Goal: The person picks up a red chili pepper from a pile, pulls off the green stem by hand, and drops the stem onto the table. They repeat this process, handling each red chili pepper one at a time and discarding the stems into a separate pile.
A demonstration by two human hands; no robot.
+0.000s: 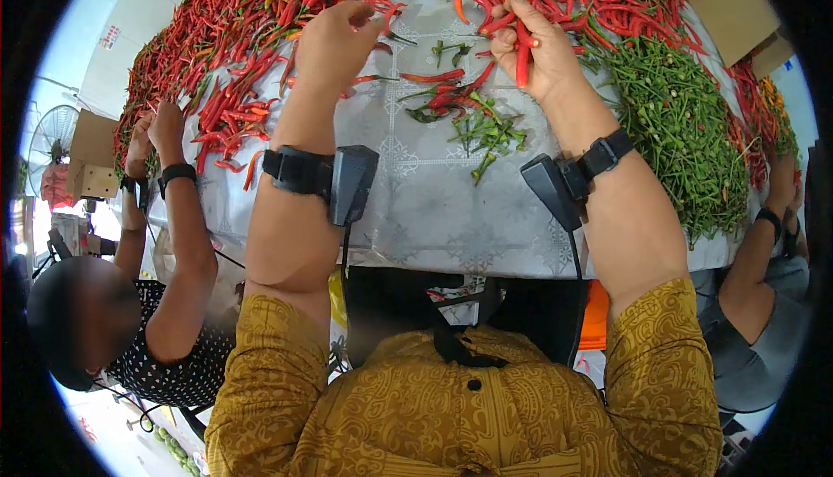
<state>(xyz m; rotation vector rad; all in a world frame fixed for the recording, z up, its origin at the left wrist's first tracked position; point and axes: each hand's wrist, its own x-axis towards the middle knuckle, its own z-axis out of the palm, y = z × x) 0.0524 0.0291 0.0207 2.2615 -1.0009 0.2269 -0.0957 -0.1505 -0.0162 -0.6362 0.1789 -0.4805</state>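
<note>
My right hand [542,52] is closed around red chili peppers [522,65]; one hangs down between the fingers with a cut or stemless end beside it. My left hand [334,48] is at the near edge of the chili heap, its fingers bent and thumb apart, with the fingertips close to a red chili [392,14]. Whether they touch it is hard to see. Between the hands, a few red chilies [447,95] and loose green stems [490,130] lie on the patterned tablecloth [442,208].
A large heap of red chilies [234,22] spans the table's far side. Stemless red chilies [234,126] lie at left, a mound of green stems [672,130] at right. Co-workers sit on both sides, one with hands [156,134] at the heap's left edge. A cardboard box [724,9] stands far right.
</note>
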